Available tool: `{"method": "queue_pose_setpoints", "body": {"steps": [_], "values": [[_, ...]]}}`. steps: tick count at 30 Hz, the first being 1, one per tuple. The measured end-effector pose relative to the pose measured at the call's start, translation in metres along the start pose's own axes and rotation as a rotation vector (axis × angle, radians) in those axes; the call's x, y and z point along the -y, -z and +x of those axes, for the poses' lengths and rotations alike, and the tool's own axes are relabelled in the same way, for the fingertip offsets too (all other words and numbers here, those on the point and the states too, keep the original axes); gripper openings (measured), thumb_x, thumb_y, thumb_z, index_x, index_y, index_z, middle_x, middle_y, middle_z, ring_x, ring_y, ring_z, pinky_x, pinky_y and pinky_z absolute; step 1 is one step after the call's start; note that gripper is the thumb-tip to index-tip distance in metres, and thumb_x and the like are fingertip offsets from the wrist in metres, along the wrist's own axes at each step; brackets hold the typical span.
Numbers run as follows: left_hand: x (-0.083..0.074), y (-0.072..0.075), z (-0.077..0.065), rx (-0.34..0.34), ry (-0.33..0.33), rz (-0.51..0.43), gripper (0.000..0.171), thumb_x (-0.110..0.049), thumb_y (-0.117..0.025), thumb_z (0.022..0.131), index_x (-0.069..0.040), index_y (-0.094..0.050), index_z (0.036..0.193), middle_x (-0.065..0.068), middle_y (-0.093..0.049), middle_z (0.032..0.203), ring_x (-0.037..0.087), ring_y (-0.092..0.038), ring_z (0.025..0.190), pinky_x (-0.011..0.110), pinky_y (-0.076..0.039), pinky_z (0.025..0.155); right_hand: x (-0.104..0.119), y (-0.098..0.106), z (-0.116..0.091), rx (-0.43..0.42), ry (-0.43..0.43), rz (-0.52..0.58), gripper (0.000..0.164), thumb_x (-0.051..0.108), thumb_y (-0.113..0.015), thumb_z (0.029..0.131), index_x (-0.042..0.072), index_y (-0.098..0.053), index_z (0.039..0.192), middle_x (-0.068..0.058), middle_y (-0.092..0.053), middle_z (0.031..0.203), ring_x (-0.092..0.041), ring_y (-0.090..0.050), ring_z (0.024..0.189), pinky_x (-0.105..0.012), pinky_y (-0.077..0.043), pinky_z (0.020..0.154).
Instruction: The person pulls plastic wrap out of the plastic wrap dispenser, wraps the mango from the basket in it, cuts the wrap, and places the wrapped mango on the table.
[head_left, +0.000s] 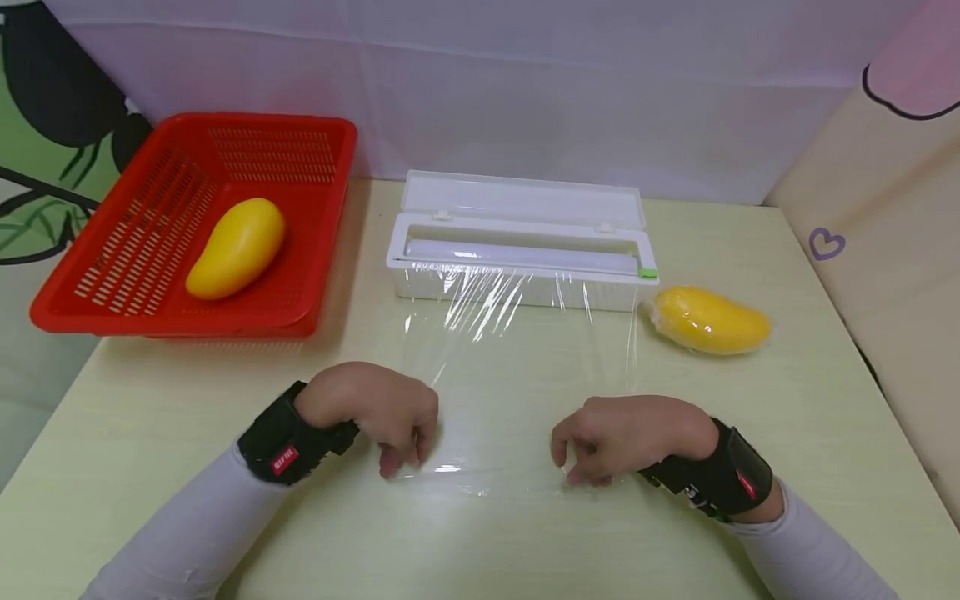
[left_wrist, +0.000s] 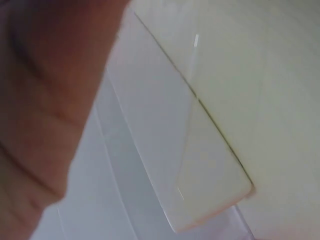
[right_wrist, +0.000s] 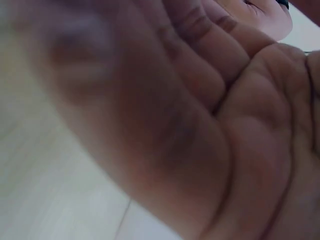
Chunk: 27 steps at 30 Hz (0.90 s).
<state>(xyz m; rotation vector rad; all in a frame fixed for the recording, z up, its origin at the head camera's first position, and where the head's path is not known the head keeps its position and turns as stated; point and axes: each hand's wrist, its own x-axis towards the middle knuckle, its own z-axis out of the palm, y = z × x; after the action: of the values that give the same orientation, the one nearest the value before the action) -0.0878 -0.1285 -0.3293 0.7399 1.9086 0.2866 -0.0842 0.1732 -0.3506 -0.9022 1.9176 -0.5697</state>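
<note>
A sheet of clear cling film (head_left: 495, 400) stretches over the table from a white cling film dispenser (head_left: 525, 287), whose lid stands raised at the back. My left hand (head_left: 382, 412) pinches the near left corner of the film. At the near right corner, my right hand (head_left: 626, 437) pinches the film between thumb and forefinger. The dispenser's side (left_wrist: 165, 125) shows in the left wrist view, beside part of the left hand (left_wrist: 50, 110). In the right wrist view, the curled right hand (right_wrist: 175, 125) fills most of the picture and the film is hard to make out.
On the left stands a red basket (head_left: 315, 308) with a yellow mango (head_left: 238, 248) in it. A second mango (head_left: 708, 321), wrapped in film, lies right of the dispenser. A cloth backdrop (head_left: 525, 100) rises behind the table (head_left: 480, 550).
</note>
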Motion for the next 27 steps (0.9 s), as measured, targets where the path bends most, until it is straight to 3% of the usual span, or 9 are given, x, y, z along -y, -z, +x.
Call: {"method": "queue_pose_setpoints", "body": {"steps": [7,14,18,23,27], "values": [[0.0,-0.002,-0.002,0.012,0.034,-0.129,0.016,0.004,-0.071,0.083,-0.011,-0.069,0.08,0.005,-0.069,0.067,0.023,-0.069,0.062,0.033,-0.054,0.059,0.001,0.002,-0.005,0.025,-0.038,-0.012,0.022,0.018,-0.078,0.084,0.023,-0.065,0.101,0.012,-0.062,0.067,-0.002,-0.056,0.064,-0.022,-0.045,0.063],[0.0,-0.005,-0.001,0.023,0.015,-0.112,0.013,-0.001,-0.071,0.084,-0.01,-0.068,0.076,0.004,-0.068,0.064,0.02,-0.067,0.058,0.027,-0.048,0.053,0.002,0.005,-0.014,0.088,-0.028,0.008,0.024,0.022,-0.077,0.085,0.025,-0.062,0.104,0.015,-0.068,0.081,-0.003,-0.062,0.075,-0.024,-0.05,0.07],[-0.001,-0.003,-0.004,0.009,-0.005,-0.062,0.012,-0.003,-0.072,0.083,-0.012,-0.068,0.075,0.001,-0.067,0.062,0.017,-0.065,0.057,0.024,-0.044,0.052,0.002,0.01,-0.023,0.069,0.021,-0.014,0.02,0.028,-0.072,0.089,0.027,-0.063,0.108,0.017,-0.068,0.089,-0.002,-0.063,0.084,-0.027,-0.051,0.079],[0.0,0.006,-0.015,-0.054,-0.118,0.038,0.009,-0.014,-0.076,0.084,-0.015,-0.069,0.077,-0.007,-0.063,0.068,0.009,-0.058,0.065,0.024,-0.048,0.062,0.0,0.019,-0.034,0.006,0.106,-0.04,0.022,0.035,-0.067,0.095,0.026,-0.063,0.114,0.019,-0.067,0.095,-0.001,-0.063,0.093,-0.032,-0.051,0.089],[0.007,0.015,-0.03,-0.212,-0.237,0.022,0.007,-0.019,-0.075,0.088,-0.014,-0.07,0.089,-0.013,-0.063,0.079,0.006,-0.058,0.075,0.025,-0.052,0.074,-0.004,0.028,-0.04,-0.113,0.208,-0.064,0.023,0.035,-0.063,0.099,0.022,-0.063,0.118,0.017,-0.067,0.099,-0.002,-0.064,0.096,-0.033,-0.052,0.091]]}}
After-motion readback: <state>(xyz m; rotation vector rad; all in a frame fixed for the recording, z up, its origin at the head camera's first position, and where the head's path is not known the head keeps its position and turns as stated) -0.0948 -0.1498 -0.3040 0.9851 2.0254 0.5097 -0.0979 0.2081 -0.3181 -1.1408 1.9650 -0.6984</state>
